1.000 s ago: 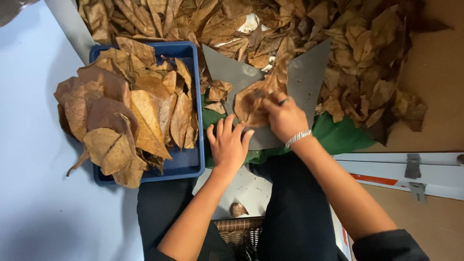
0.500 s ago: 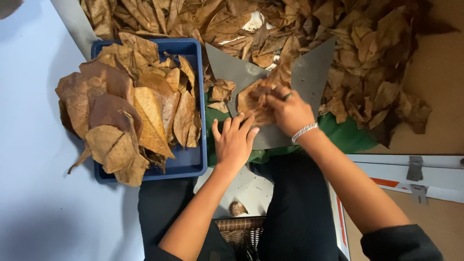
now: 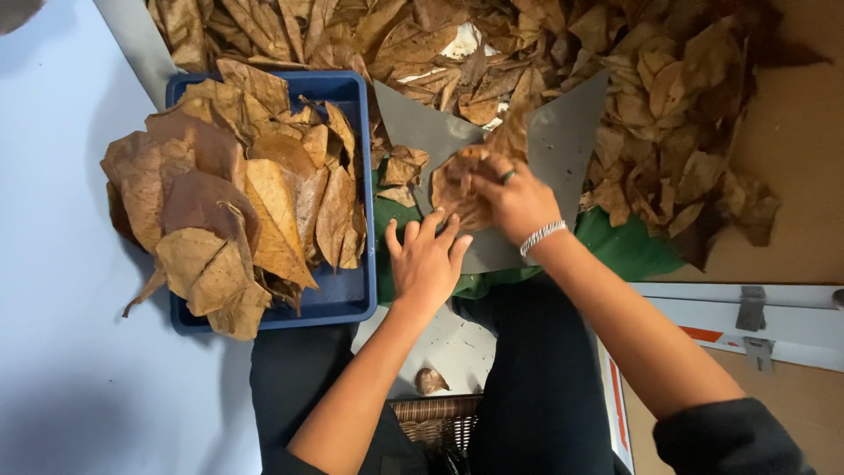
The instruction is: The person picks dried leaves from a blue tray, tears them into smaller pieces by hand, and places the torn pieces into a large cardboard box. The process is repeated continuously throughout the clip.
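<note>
The right hand (image 3: 514,198) holds a dry brown leaf (image 3: 457,186) on the grey sheet (image 3: 563,141), right of the blue tray (image 3: 352,303). The left hand (image 3: 426,259) lies flat, fingers wide. Pressing hard might crumble it.

A leaf-sorting workshop; dried brown leaves (image 3: 527,53) heaped on the floor; more stacked in a blue tray (image 3: 352,303).

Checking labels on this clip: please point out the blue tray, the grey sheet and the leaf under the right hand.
blue tray (image 3: 347,303): head view, bare floor near its front right corner.
grey sheet (image 3: 563,141): head view, bare upper right part.
leaf (image 3: 453,185): head view, left part, clear of the fingers.
right hand (image 3: 519,204): head view, back of the hand.
</note>
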